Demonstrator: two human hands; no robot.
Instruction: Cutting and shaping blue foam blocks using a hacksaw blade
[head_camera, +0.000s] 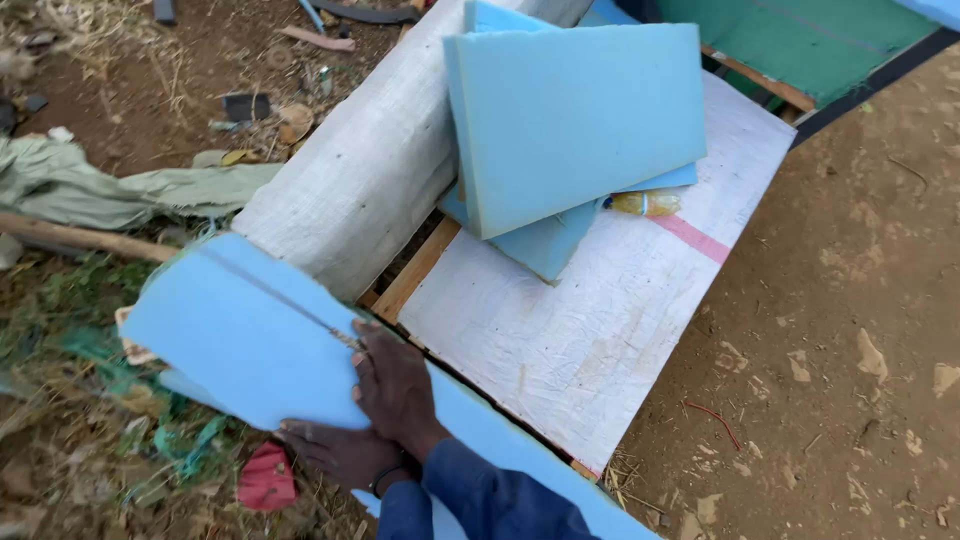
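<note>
Head view: looking down at both my hands on a foam piece, bare dirt all around.
Foam sheet: light blue foam sheet (250, 340), sits at about 8 o'clock in the shot, tilted up, with a long slit running across its top face.
Right hand: my right hand (395, 390) lies on top of the sheet, fingers pressed down at the near end of the slit. Can't tell if there's a blade under my fingertips, it's too small to make out.
Left hand: my left hand (335, 450) grips the sheet's lower edge from below, fingers curled under it.
Frame: wooden frame covered in white sacking (590, 330), dead centre, just beside the sheet at its 3 o'clock.
Foam stack: more blue foam pieces (570, 120) piled on the frame at 12 o'clock.
Roll: white padded roll (360, 170) leaning along the frame, around 11 o'clock.
Bottle: small yellowish bottle (645, 203) poking out under the stack.
</note>
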